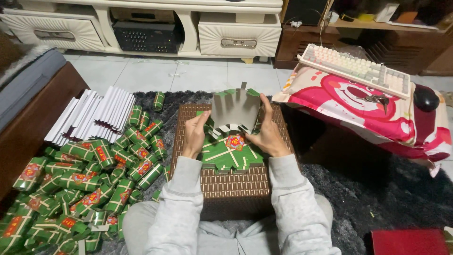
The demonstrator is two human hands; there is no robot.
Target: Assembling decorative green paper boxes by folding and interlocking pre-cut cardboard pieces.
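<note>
Folded-box heap (89, 184) beside flat stack (94, 113)

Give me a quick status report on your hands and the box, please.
Left hand and right hand both gripping a half-folded green cardboard box over a woven board. Pile of finished boxes at left. Nothing in the way.

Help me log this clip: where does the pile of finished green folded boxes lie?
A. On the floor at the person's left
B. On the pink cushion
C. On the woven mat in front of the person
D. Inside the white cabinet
A: the green folded boxes are heaped on the floor beside the left hand, below the white flat sheets.
</note>
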